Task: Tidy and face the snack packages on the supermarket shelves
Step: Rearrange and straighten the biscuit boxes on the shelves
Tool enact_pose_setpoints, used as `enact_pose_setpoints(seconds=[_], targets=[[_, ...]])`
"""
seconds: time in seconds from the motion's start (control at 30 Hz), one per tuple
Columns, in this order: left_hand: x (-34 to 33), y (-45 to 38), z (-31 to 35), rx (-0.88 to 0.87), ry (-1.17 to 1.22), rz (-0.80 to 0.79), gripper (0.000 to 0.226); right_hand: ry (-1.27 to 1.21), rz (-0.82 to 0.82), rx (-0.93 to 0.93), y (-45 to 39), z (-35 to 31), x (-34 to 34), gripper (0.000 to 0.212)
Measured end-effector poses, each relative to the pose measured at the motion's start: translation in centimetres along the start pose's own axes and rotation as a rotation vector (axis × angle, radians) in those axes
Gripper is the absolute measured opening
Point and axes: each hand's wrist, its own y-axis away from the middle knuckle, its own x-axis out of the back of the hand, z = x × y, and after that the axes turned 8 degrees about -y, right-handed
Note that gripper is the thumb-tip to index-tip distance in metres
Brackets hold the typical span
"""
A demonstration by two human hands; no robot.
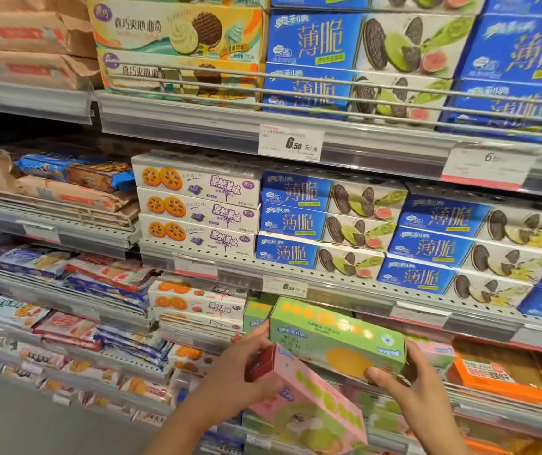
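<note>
A green snack box [335,336] with yellow dots is held in front of the lower shelf. My right hand [407,379] grips its right end, thumb under the front face. My left hand [240,366] touches the green box's left end with its fingertips while its thumb and palm hold a pink and green box [312,405], which tilts down to the right below the green one. Another green box [256,315] stands on the shelf behind.
Blue cookie boxes [322,224] and white jam-biscuit boxes [197,205] are stacked on the shelf above, behind a price rail [289,287]. An orange box [506,372] lies at the right. Soft snack bags [98,284] fill the left shelves. Grey floor shows at bottom left.
</note>
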Motion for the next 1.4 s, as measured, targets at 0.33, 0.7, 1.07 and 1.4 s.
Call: enact_pose_setpoints(seconds=[0.33, 0.7, 1.07, 1.4], targets=[[1.1, -0.2, -0.5, 0.073, 0.101, 0.027, 0.054, 0.117, 0.034, 0.073, -1.5, -1.7, -1.9, 0.061], [0.0, -2.1, 1.6, -0.06, 0.104, -0.039, 0.042, 0.048, 0.154, -0.029, 0.0, 1.2, -1.7, 0.059], [0.9, -2.0, -2.7, 0.085, -0.257, 0.07, 0.041, 0.253, 0.215, -0.064, -2.7, -0.7, -2.0, 0.087], [1.2, -2.3, -2.7, 0.115, 0.016, 0.084, 0.047, 0.394, 0.173, -0.034, -5.9, -1.8, -3.1, 0.032]])
